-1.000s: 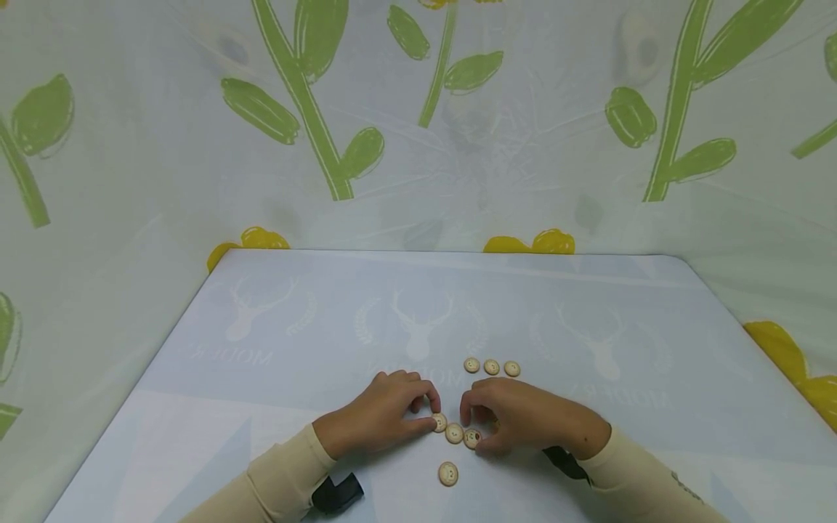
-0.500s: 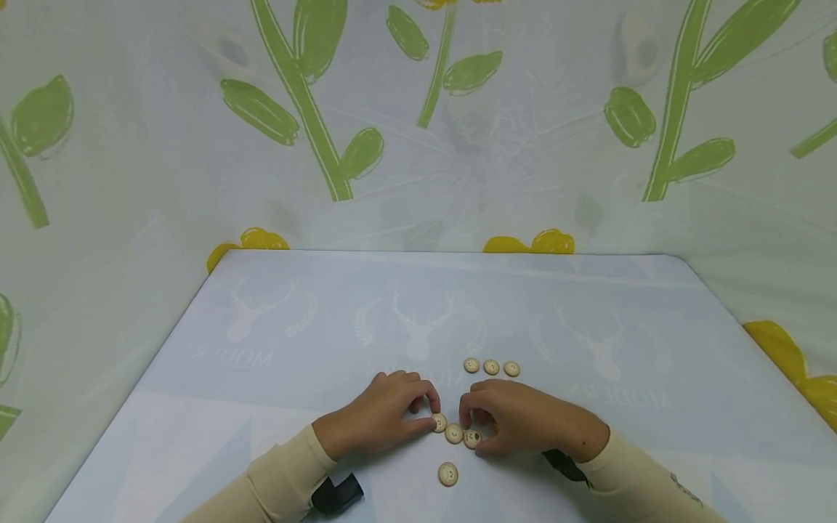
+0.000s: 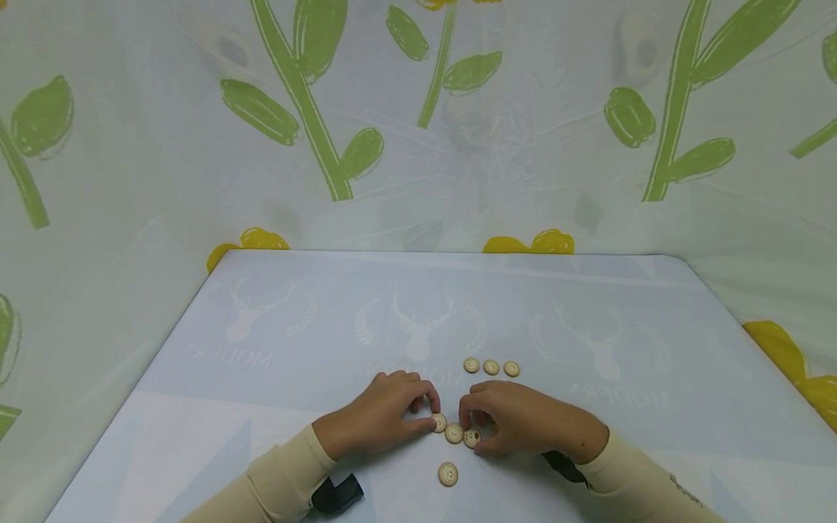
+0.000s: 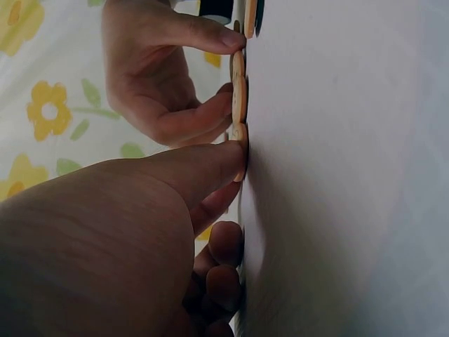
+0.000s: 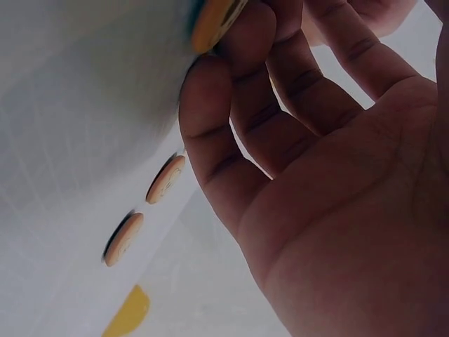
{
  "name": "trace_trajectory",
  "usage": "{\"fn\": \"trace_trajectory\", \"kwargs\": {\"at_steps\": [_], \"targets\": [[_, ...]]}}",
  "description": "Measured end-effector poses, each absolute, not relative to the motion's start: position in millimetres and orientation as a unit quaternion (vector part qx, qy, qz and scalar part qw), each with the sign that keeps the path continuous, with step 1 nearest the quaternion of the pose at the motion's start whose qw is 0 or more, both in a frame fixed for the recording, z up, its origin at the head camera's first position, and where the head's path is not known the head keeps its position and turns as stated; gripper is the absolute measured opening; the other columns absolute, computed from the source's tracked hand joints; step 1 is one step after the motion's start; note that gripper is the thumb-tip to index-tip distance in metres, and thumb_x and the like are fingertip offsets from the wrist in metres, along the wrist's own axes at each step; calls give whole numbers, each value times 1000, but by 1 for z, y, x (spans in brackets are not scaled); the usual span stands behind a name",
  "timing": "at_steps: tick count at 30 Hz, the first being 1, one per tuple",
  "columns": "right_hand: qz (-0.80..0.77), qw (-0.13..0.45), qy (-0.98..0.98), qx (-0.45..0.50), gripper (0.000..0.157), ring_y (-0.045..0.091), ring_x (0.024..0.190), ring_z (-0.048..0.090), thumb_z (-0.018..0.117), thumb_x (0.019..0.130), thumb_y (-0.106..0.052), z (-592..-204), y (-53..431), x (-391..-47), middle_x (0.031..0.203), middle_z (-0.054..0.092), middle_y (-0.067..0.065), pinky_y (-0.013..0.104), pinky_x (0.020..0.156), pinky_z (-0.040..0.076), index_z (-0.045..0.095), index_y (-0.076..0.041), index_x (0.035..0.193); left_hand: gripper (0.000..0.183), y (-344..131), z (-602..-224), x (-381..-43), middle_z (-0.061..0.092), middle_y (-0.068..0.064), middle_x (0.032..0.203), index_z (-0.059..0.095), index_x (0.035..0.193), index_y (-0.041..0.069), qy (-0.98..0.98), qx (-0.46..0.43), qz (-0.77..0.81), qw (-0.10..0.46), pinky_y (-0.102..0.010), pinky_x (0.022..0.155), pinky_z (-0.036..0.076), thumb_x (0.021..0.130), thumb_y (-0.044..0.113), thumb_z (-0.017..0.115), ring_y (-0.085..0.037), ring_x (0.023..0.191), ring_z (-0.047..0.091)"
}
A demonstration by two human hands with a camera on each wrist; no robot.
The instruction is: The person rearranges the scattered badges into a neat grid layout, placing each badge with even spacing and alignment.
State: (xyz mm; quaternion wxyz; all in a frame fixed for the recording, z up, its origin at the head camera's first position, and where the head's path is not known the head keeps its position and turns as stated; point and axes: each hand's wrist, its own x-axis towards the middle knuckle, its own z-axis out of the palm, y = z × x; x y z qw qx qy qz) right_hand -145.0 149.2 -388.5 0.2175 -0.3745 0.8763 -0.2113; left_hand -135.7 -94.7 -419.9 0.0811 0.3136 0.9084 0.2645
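Okay, two hands and one tiny chain of wooden buttons

So from where I'm standing, somebody's got both hands down on a pale table (image 3: 314, 290), busy with little round wooden buttons. Left hand (image 3: 386, 412) has the left-end button (image 3: 440, 423) pinched between thumb and finger. Right hand (image 3: 526, 416) is doing pretty much the same with the right-end button (image 3: 471, 438), the one with a dark spot on its face. Squeezed between those two is a middle button (image 3: 454, 434), so it's three edge to edge, lying flat on the table in a slightly slanted line, right end closer to the person.

One lone button (image 3: 447, 474) sits by itself nearer the person, apart from the chain. Past the right hand there's a back row of buttons (image 3: 492, 367), three with small gaps between them.

Cream sleeves (image 3: 288, 465) on both arms, plus a black gadget (image 3: 337, 495) at the left wrist. Backdrop (image 3: 523, 167) is a whitish sheet printed with green leaves and yellow flowers. Faint deer heads on the tabletop too, lol.
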Motion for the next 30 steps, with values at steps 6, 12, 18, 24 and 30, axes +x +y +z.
{"fn": "trace_trajectory", "kwargs": {"at_steps": [6,12,18,24,30], "targets": [[-212,218,877,-371,21,1,75,50,82,80,-17,-387,148,-144,81,54,-14,18,70,45,66,-26,90,9,-95,-420,-136,48,15,80,64,96,30,908,314,264,81,-33,78,31,92,35,71,-3,83,45],[-212,218,877,-371,22,0,74,49,82,79,-17,-387,148,-143,80,53,-14,19,68,44,65,-26,89,9,-94,-420,-136,49,15,80,65,96,30,908,313,266,80,-32,78,31,92,36,71,-2,83,46],[-212,219,877,-372,21,0,74,50,82,80,-17,-387,148,-143,80,54,-15,18,68,44,65,-26,88,10,-95,-420,-135,49,15,80,65,96,30,909,311,266,79,-31,77,30,92,36,71,-2,81,45],[-215,218,875,-374,21,0,74,50,83,80,-18,-387,149,-143,79,54,-15,19,68,45,65,-26,88,10,-95,-420,-135,48,15,80,65,96,30,909,311,266,78,-31,77,30,92,36,71,-2,81,45],[-215,221,875,-374,20,0,73,50,83,81,-19,-386,148,-143,79,54,-15,19,68,45,65,-25,88,10,-95,-421,-136,48,15,79,65,96,30,909,312,267,76,-31,76,30,92,37,71,-2,80,44]]}}
